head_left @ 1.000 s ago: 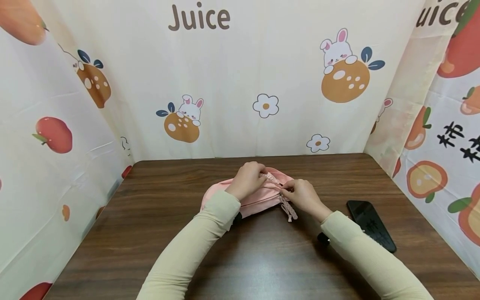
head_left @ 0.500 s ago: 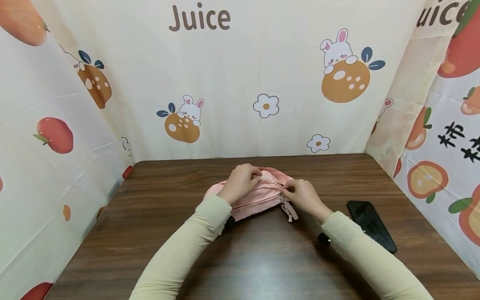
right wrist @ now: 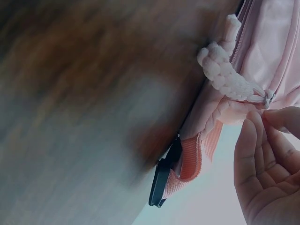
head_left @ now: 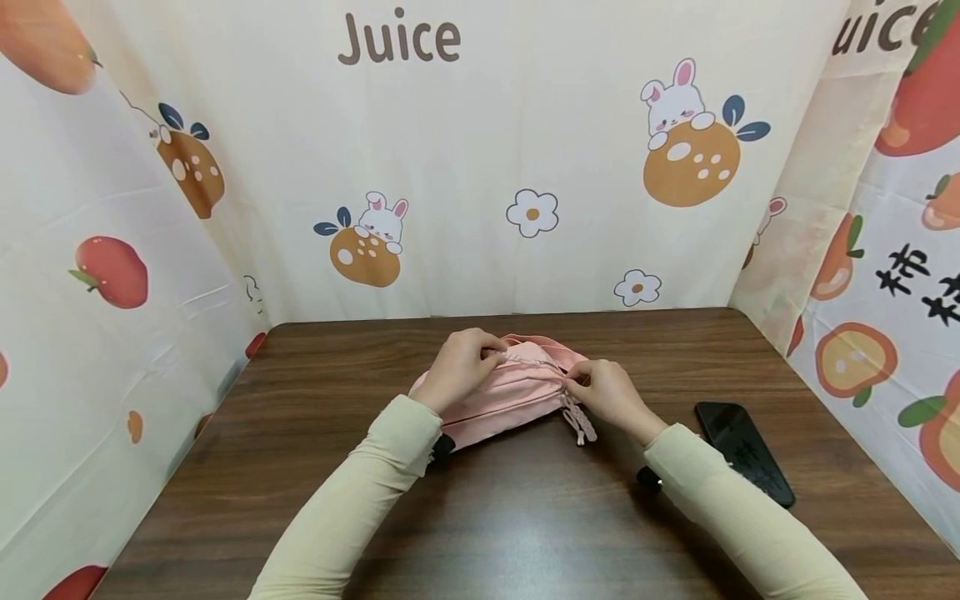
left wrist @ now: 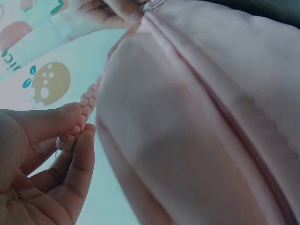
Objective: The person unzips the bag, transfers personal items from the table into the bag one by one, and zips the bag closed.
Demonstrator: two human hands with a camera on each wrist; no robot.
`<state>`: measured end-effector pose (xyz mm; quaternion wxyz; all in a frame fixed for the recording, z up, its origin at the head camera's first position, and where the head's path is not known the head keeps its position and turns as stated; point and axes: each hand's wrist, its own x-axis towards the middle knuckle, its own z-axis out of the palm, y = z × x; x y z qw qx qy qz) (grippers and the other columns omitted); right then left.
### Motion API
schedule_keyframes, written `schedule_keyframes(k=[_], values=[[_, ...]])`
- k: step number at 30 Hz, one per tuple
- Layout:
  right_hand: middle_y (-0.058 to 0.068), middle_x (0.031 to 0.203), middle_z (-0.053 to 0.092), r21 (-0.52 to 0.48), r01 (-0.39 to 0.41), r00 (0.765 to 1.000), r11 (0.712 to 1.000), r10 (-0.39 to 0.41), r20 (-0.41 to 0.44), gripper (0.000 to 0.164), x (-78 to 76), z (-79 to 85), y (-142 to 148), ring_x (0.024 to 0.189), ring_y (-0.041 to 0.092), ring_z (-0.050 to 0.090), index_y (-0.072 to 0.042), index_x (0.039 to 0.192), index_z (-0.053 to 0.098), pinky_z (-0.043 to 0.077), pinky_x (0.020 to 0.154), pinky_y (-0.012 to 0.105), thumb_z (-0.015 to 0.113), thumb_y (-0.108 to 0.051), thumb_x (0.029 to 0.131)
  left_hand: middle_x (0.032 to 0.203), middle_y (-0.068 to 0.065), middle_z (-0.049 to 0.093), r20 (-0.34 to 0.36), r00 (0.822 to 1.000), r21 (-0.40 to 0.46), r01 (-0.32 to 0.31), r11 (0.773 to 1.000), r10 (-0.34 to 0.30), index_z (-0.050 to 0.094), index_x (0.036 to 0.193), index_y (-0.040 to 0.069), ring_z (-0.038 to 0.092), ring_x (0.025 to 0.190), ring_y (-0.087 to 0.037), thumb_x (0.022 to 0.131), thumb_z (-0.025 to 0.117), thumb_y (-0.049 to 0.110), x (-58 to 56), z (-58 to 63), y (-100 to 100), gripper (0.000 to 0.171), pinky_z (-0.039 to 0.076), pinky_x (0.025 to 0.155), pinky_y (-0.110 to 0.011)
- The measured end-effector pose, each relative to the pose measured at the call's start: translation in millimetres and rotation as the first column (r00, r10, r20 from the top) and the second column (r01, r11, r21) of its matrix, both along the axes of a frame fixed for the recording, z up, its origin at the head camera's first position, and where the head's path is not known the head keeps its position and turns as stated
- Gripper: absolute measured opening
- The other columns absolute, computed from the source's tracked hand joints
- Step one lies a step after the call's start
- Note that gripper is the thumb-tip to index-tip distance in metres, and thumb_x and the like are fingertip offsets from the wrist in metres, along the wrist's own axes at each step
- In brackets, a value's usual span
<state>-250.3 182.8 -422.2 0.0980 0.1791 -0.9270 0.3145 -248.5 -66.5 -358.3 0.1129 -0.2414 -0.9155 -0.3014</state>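
A pink waist bag [head_left: 510, 404] lies on the table in the head view, zippers along its length. My left hand [head_left: 461, 367] is over its left part. In the left wrist view, that hand's thumb and fingers pinch a pink braided zipper pull [left wrist: 87, 101]. My right hand [head_left: 609, 396] is at the bag's right end. In the right wrist view, its thumb and fingertips pinch the fabric beside a zipper end, next to another braided pull [right wrist: 222, 77] that hangs loose. The slider on the left-hand pull is hidden.
A black phone [head_left: 744, 450] lies to the right, partly behind the right sleeve. A small black item [head_left: 648, 478] shows beside that sleeve. A black buckle [right wrist: 164, 176] on a pink strap [right wrist: 190, 159] hangs from the bag's end. Printed curtains [head_left: 480, 150] stand behind the table.
My left hand has moved left along the bag, away from the right hand, uncovering more of the bag's top. My right hand has stayed at the right end.
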Motion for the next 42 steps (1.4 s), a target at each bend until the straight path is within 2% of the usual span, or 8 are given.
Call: schedule_keyframes(k=[15,24,30,42], values=[[0.0,0.069,0.066,0.001,0.011,1.0,1.0,-0.011,-0.005,0.009,-3.0,-2.5,2.7,0.061,0.009,0.054,-0.009,0.076,0.07,0.043,0.058,0.026,0.069,-0.01,0.085,0.086,-0.002,0.066,0.034,0.998,0.077,-0.053,0.996,0.05,0.077,0.096,0.009,0.053,0.076,-0.015,0.088,0.071,0.011,9.2,-2.8,-23.0,0.01,0.045,0.069,-0.028],[0.0,0.068,0.064,0.008,0.038,0.999,0.999,-0.038,0.01,0.009,-3.3,-0.7,6.7,0.06,0.01,0.052,-0.01,0.075,0.065,0.042,0.058,0.027,0.066,-0.01,0.084,0.09,-0.003,0.07,0.035,0.997,0.14,-0.068,0.988,0.063,0.077,0.094,0.01,0.058,0.076,-0.014,0.089,0.07,0.013,12.5,-7.6,-40.7,0.008,0.048,0.069,-0.029],[-0.001,0.068,0.064,0.006,0.037,0.999,0.999,-0.037,0.022,0.008,-2.7,-0.2,6.8,0.06,0.011,0.052,-0.01,0.075,0.066,0.042,0.058,0.028,0.066,-0.01,0.083,0.089,-0.003,0.069,0.023,0.997,0.144,-0.077,0.986,0.075,0.077,0.094,0.011,0.057,0.076,-0.014,0.09,0.07,0.013,17.1,-9.2,-50.2,0.008,0.047,0.069,-0.028],[-0.002,0.067,0.064,0.015,0.034,0.999,0.999,-0.034,0.02,0.009,-2.4,1.7,7.5,0.059,0.01,0.052,-0.011,0.075,0.066,0.042,0.058,0.027,0.065,-0.011,0.083,0.084,-0.005,0.069,-0.011,0.986,0.131,-0.165,0.978,0.168,0.076,0.093,0.009,0.057,0.075,-0.016,0.087,0.072,0.011,24.6,-17.4,-80.8,0.007,0.046,0.069,-0.029]])
